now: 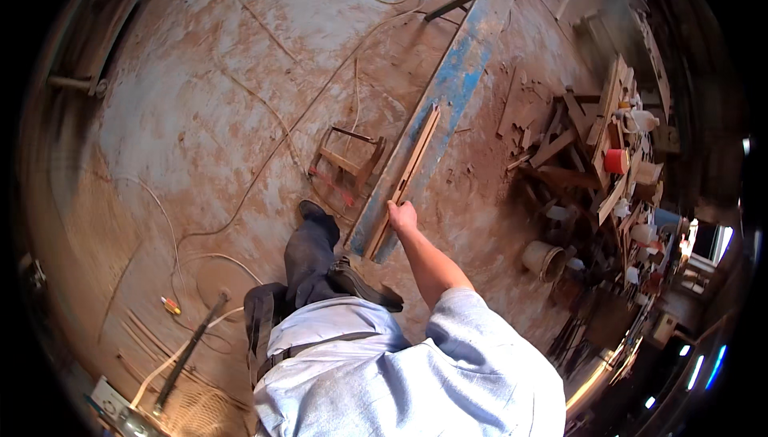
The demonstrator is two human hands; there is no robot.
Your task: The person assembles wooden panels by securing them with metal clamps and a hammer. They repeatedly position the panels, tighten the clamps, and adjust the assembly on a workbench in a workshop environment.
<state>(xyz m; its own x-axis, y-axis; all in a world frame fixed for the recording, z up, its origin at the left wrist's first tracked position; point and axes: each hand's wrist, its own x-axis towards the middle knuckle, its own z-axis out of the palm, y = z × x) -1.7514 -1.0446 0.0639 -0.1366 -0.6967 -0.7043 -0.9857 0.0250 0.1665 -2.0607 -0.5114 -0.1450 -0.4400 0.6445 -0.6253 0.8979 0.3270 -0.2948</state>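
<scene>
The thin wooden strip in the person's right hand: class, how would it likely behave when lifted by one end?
The wooden strip is long and slim, so it probably feels light yet may flex or wobble at its far end. Held by the right hand at its near end only, it would likely droop. Lying along the blue-painted plank, it could slide off sideways.

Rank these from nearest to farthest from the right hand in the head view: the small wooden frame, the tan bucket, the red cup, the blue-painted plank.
1. Blue-painted plank, just beside the right hand, which grips a thin wooden strip lying along it.
2. Small wooden frame, on the floor to its left.
3. Tan bucket, to its right.
4. Red cup, far right among the clutter.
</scene>
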